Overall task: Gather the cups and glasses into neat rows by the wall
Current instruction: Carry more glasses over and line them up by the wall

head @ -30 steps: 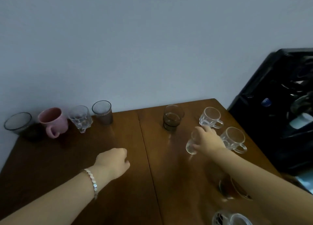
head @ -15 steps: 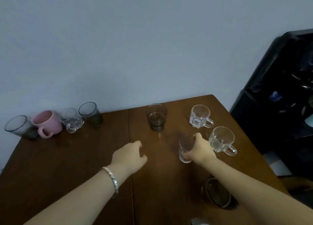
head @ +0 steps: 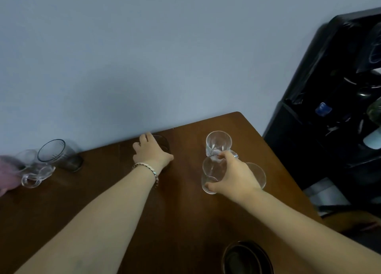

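My right hand (head: 235,175) grips a small clear glass (head: 212,173) at the right of the wooden table (head: 181,218). My left hand (head: 149,152) wraps around a dark brown glass (head: 164,145) near the wall. A clear mug (head: 218,143) stands just behind the held glass. Another clear mug (head: 258,173) is partly hidden behind my right hand. By the wall at the left stand a grey glass (head: 58,155), a clear patterned glass (head: 34,169) and a blurred pink mug (head: 7,173).
A dark cup (head: 246,257) sits near the table's front edge at the right. A black appliance (head: 329,113) stands close to the table's right side. The pale wall (head: 144,57) runs along the table's far edge.
My left hand has reached forward and closed around the brown glass. My right hand keeps hold of the small clear glass. The view has shifted closer to the table.
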A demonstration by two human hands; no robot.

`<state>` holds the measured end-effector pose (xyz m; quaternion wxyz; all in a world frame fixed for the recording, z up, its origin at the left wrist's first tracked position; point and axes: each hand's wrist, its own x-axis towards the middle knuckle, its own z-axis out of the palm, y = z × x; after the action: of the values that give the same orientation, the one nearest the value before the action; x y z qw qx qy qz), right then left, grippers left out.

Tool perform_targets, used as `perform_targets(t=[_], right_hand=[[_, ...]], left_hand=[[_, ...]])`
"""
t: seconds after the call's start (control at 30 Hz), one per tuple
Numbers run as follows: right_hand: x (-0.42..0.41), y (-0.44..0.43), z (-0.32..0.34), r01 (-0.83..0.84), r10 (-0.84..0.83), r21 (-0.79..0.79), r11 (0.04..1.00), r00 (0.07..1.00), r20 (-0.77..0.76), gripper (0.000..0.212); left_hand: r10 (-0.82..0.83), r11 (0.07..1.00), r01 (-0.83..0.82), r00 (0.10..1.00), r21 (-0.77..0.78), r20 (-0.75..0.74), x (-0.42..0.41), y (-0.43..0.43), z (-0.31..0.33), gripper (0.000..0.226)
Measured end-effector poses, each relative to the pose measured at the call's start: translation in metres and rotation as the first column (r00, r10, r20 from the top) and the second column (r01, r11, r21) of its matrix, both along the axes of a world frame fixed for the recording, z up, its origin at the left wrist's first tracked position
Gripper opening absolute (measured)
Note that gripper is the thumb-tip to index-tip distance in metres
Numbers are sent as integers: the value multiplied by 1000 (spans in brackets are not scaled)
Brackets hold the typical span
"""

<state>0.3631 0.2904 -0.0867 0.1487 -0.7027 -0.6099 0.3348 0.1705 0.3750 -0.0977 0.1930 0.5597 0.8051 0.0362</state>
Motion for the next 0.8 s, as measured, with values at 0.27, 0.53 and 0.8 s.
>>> perform_targets(t=[0.27, 0.53, 0.8], right_hand=[[-16, -16, 1, -66, 69, -50, 997, 996, 58, 80], [-87, -67, 32, -203, 206, -40, 978, 976, 66, 77], [-229, -118, 52, -339, 340, -18, 941, 940, 31, 78]], left_hand=[[-177, 984, 177, 984, -12, 18, -34, -64, 2, 98], [-168, 980, 182, 974, -85, 153, -124, -202, 36, 104], [30, 999, -27, 997, -46, 77, -276, -280, 61, 111]])
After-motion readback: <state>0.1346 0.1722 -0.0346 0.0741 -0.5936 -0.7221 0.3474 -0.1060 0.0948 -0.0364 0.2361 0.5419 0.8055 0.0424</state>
